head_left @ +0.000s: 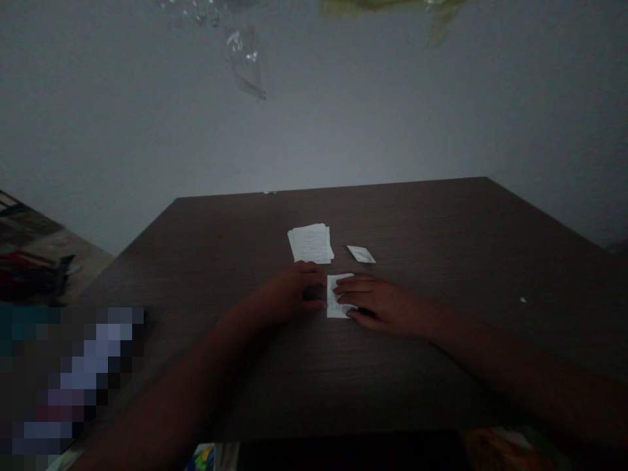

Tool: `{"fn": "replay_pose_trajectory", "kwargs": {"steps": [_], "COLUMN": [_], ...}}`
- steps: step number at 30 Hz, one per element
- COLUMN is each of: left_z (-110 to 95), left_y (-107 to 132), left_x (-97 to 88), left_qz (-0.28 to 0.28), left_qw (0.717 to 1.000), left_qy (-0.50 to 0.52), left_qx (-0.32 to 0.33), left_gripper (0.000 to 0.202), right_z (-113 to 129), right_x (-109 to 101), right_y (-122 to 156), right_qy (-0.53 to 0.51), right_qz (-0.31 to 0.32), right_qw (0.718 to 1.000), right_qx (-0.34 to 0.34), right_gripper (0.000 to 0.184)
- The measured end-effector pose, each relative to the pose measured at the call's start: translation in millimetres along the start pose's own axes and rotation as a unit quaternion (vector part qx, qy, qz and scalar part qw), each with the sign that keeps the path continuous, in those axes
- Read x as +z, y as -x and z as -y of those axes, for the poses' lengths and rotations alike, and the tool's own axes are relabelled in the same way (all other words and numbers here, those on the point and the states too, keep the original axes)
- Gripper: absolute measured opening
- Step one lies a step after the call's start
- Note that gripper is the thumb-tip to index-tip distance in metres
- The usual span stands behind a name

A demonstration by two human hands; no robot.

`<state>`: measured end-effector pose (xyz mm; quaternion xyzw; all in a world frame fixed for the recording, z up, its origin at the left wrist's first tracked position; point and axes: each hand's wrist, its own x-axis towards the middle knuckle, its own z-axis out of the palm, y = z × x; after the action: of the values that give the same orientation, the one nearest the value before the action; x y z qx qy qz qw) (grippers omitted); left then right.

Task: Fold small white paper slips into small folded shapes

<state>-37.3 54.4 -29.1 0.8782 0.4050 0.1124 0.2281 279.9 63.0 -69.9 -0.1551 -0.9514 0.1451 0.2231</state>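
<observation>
A small white sheet of paper (334, 306) with faint print lies flat on the dark table in front of me. My right hand (373, 301) rests on its right part with fingers stretched out over it. At its left edge is my left hand (299, 291), thumb and fingers apart with a gap between them; whether the fingertips touch the paper I cannot tell. Just beyond my left hand sits a loose stack of printed white papers (311, 243). A folded piece of paper (362, 254) lies beyond my right hand, to the right of the stack.
The brown wooden table (417, 216) reaches back to a grey wall (367, 118). A tiny white scrap (523, 299) lies on its right side. A pixelated patch (83, 373) covers the lower left. Clear plastic (246, 62) hangs on the wall.
</observation>
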Motion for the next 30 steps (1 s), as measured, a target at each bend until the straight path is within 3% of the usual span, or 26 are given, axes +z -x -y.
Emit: {"fn": "replay_pose_trajectory", "kwargs": {"steps": [24,30], "left_z": [1.0,0.7], "left_y": [-1.0,0.4], "left_x": [0.6,2.7], "left_qz": [-0.003,-0.009], "left_qw": [1.000,1.000], "left_qy": [0.004,-0.004], "left_qx": [0.009,-0.002], "left_gripper": [0.034,0.047], "right_z": [0.7,2.8], "right_x": [-0.7,-2.6], "right_y": [-1.4,-2.7], "right_qy": [-0.024,-0.024], "right_qz": [0.011,0.017], "right_qw": [0.999,0.999], "right_qx": [0.018,0.033], "right_gripper": [0.031,0.032]}}
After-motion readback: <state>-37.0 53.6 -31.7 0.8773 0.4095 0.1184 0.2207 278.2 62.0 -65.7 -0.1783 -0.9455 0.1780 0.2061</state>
